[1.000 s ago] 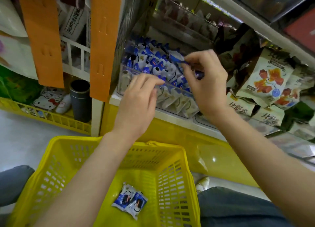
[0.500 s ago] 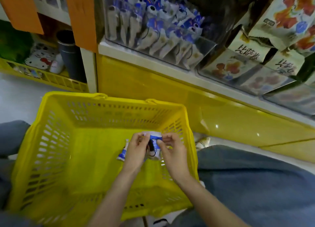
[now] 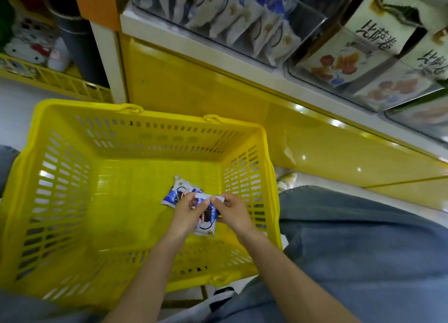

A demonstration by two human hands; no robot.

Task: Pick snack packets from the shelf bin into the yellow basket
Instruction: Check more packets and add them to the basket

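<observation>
Snack packet (image 3: pixel 206 222), blue and white, pinched at its white top seal between left grip (image 3: pixel 186 213) and right grip (image 3: pixel 232 211), held low inside yellow basket (image 3: pixel 72 177), close to the basket's right-hand wall. Both grips clamped on the packet, fingertips nearly meeting along the seal. Unclear whether the packet's lower end touches the basket floor.

Just beyond the left grip and partly hidden under it, more blue-and-white packets (image 3: pixel 175 193) lying flat on the basket floor.

Well above and ahead of both grips, clear shelf bin (image 3: pixel 303 17) packed with upright rows of similar packets (image 3: pixel 228 14), seated on a white shelf edge (image 3: pixel 194 46) over a glossy yellow base panel (image 3: pixel 218 85). Right of the bin, larger bags (image 3: pixel 358 51) printed with red-orange pictures.

Right of the right grip, outside the basket, a blue denim leg (image 3: pixel 363 237) and the toe of a pale shoe (image 3: pixel 287 178).

Far up and left of the left grip, a dark cylinder (image 3: pixel 80 46) behind a low yellow rail (image 3: pixel 60 80), beside white cartoon-cat goods (image 3: pixel 29 46).
</observation>
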